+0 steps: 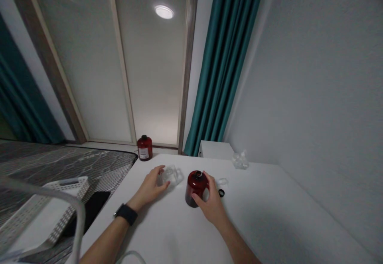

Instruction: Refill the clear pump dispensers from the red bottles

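Holding a red bottle (194,188)
The right hand (213,205) grips it, maybe for steadiness; I can't tell if the left hand (150,188) grips the clear plastic piece (172,175).

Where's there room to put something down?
The white table is bare between the black ring, right forearm and grey wall, and just left of that forearm. It's crowded where the right hand holds the dark red bottle and the left hand is at the clear plastic piece.
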Available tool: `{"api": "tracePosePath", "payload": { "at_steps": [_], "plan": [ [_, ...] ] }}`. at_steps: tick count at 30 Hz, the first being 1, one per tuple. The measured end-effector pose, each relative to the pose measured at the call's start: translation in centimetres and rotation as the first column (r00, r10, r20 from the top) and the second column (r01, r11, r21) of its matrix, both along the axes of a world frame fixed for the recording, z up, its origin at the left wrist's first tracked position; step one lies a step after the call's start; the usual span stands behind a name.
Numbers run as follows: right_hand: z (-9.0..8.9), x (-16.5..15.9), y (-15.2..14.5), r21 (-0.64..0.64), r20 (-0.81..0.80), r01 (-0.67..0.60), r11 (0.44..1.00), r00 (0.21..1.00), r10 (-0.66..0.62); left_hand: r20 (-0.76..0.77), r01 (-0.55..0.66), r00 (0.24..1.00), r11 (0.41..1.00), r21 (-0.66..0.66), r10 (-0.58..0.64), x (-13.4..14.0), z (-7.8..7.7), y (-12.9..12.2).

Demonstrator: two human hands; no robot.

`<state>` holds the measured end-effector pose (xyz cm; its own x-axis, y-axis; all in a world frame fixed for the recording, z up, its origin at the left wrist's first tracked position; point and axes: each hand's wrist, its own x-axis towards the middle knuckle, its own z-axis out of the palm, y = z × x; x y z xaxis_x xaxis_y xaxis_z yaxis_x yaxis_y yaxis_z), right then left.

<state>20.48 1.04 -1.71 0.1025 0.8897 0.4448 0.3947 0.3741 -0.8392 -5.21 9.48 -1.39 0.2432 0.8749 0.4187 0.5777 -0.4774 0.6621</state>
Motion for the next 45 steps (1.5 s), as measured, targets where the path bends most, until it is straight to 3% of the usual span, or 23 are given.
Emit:
{"api": "tracePosePath", "payload": {
  "at_steps": [6, 9, 13, 18, 23, 31, 39, 45],
  "plan": [
    [0.5, 2.3, 0.5, 0.142, 0.048, 0.001, 0.99, 0.999, -0.008, -0.017, 0.036, 0.999, 0.998, -0.042, -0.037, 0.2, 0.0, 0.3],
    [0.4, 5.9, 1.6, 0.156, 0.099, 0.147, 0.977, 0.982, -0.163, -0.034, 0.036, 0.999, 0.997, -0.066, -0.038, 0.2, 0.0, 0.3],
    [-0.9, 10.5, 3.0, 0.135, 0.181, 0.169, 0.976, 0.965, -0.192, -0.032, 0.04, 0.999, 0.997, -0.068, -0.042, 0.2, -0.1, 0.3],
    [-2.8, 12.6, 3.8, 0.076, 0.256, 0.157, 0.985, 0.951, -0.172, -0.049, 0.05, 0.997, 0.996, -0.077, -0.054, 0.3, 0.2, 0.1],
    [-3.4, 12.8, 4.0, 0.026, 0.282, 0.177, 0.984, 0.943, -0.177, -0.049, 0.046, 0.998, 0.995, -0.086, -0.05, 0.4, 0.7, -0.1],
    [-2.3, 12.0, 3.5, -0.002, 0.248, 0.266, 0.964, 0.934, -0.258, -0.005, 0.074, 0.997, 0.993, -0.089, -0.074, 0.0, 0.6, 0.1],
    [-1.6, 8.6, 3.2, 0.09, 0.1, 0.343, 0.935, 0.931, -0.351, -0.058, 0.148, 0.987, 0.987, -0.06, -0.151, -0.2, 0.9, -0.1],
    [-1.2, 7.1, 2.9, 0.155, 0.021, 0.344, 0.926, 0.936, -0.351, -0.07, 0.16, 0.985, 0.987, 0.004, -0.159, -0.1, 1.4, -0.6]
  ]
}}
